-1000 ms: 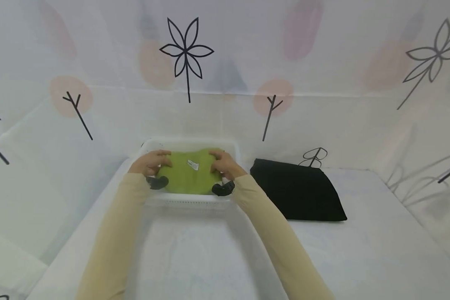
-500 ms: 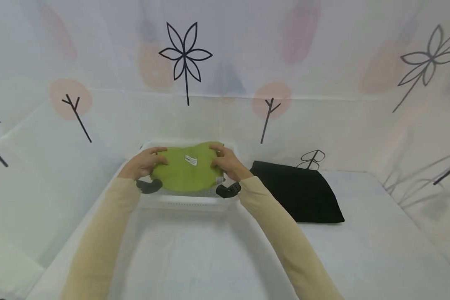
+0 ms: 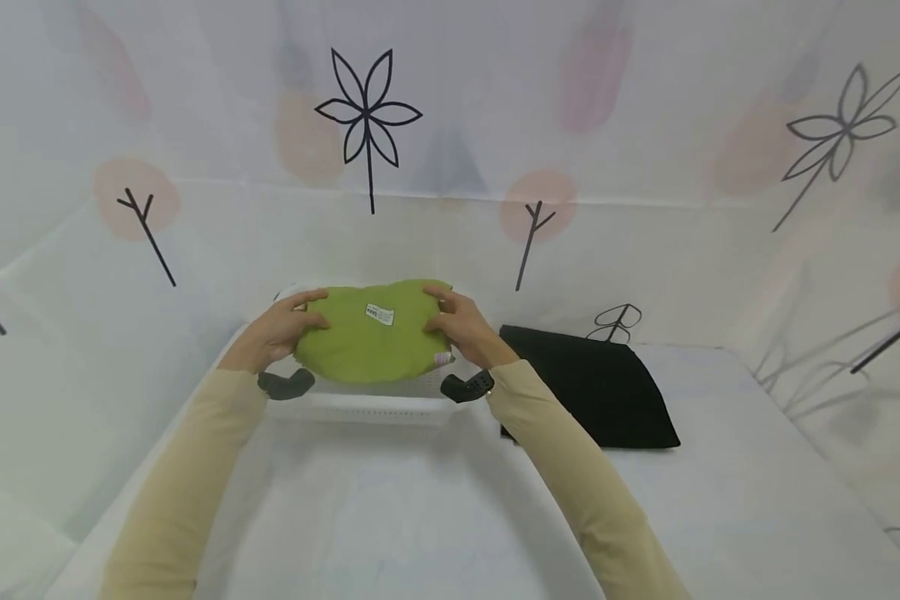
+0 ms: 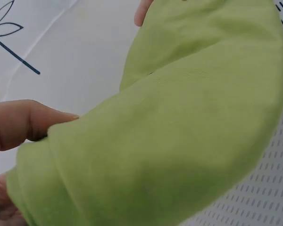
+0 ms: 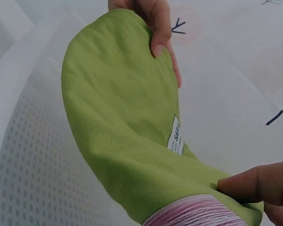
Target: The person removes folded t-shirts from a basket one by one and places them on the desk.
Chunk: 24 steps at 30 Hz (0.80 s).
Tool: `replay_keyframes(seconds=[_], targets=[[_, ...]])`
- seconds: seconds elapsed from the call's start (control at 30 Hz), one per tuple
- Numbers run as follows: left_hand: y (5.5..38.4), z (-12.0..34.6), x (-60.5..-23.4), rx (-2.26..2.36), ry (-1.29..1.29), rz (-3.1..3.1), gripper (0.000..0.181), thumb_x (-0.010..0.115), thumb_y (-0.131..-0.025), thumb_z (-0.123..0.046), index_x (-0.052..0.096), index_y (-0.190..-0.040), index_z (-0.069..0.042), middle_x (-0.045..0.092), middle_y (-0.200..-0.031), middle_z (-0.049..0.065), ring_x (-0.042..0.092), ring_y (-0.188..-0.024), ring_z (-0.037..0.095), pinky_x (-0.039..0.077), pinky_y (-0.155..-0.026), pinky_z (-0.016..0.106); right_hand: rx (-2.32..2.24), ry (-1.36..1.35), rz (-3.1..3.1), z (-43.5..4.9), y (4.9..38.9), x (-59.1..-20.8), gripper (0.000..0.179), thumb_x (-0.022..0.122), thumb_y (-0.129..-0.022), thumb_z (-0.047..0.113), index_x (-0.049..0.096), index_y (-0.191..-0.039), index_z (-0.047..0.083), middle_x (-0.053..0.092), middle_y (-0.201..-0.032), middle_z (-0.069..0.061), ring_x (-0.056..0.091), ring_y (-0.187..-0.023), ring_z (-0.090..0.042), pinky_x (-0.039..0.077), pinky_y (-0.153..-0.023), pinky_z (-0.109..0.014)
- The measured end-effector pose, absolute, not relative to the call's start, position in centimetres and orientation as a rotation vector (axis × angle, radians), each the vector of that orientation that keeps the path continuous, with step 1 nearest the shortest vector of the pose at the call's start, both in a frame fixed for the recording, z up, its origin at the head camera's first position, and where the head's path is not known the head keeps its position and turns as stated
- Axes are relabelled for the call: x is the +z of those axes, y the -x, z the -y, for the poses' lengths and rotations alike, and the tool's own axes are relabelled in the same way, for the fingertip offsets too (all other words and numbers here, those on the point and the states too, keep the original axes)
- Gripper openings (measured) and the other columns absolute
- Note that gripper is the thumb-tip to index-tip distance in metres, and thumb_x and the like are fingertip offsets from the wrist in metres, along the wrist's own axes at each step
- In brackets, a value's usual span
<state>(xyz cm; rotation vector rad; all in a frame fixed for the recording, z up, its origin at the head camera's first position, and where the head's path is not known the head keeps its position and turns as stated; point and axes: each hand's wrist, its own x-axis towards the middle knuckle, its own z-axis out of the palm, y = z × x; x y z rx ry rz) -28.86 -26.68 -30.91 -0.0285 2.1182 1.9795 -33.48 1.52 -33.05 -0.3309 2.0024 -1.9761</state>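
A green folded cloth (image 3: 367,350) with a small white label is held up by both hands over a white perforated basket (image 3: 375,407). My left hand (image 3: 281,329) grips its left end, thumb on the near face. At the opposite end, my right hand (image 3: 461,325) pinches the edge between thumb and fingers, as the right wrist view shows. A pink-and-white striped patch (image 5: 195,212) is at the cloth's lower right corner. The cloth sags and bends between the hands and covers most of the basket's inside in the head view.
Right of the basket, a black folded fabric piece (image 3: 592,392) lies on the white-covered table (image 3: 375,517). Behind rises a pale cloth backdrop (image 3: 450,233) with flower and twig drawings. Black wrist cameras (image 3: 287,384) sit at both wrists.
Both hands have lifted the green cloth out of the basket and a little toward me. They have spread slightly apart, and the striped patch has come into view.
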Motion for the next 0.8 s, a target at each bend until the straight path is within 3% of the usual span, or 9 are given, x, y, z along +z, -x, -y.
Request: replay_keyframes(seconds=[0.2, 0.47, 0.8], targets=[[28.0, 26.2, -30.4, 2.073, 0.014, -2.096, 0.073, 0.052, -0.092, 0.006, 0.023, -0.155, -0.014, 0.0, -0.159, 0.014, 0.036, -0.121, 0.024, 0.046, -0.086, 0.025, -2.024, 0.346, -1.973, -2.5, 32.8, -32.5, 0.071, 0.06, -0.085, -0.011, 0.042, -0.148, 0.017, 0.036, -0.149, -0.014, 0.048, -0.124, -0.027, 0.041, -0.101, -0.04], [26.8, 25.4, -30.0, 2.16, 0.051, -2.086, 0.073, 0.052, -0.091, 0.007, 0.025, -0.155, -0.015, 0.019, -0.153, 0.018, 0.043, -0.117, 0.026, 0.05, -0.086, 0.029, -2.028, 0.374, -1.939, -3.7, 31.9, -32.1, 0.071, 0.062, -0.086, -0.008, 0.042, -0.148, 0.02, 0.037, -0.148, -0.012, 0.049, -0.123, -0.027, 0.045, -0.098, -0.039], [25.8, 24.7, -30.0, 2.207, 0.009, -2.046, 0.076, 0.052, -0.09, 0.007, 0.023, -0.155, -0.019, 0.021, -0.152, 0.018, 0.048, -0.111, 0.025, 0.051, -0.087, 0.031, -2.06, 0.393, -1.933, -5.1, 30.9, -31.6, 0.072, 0.063, -0.085, -0.01, 0.042, -0.148, 0.018, 0.04, -0.146, -0.01, 0.052, -0.12, -0.028, 0.048, -0.094, -0.039]])
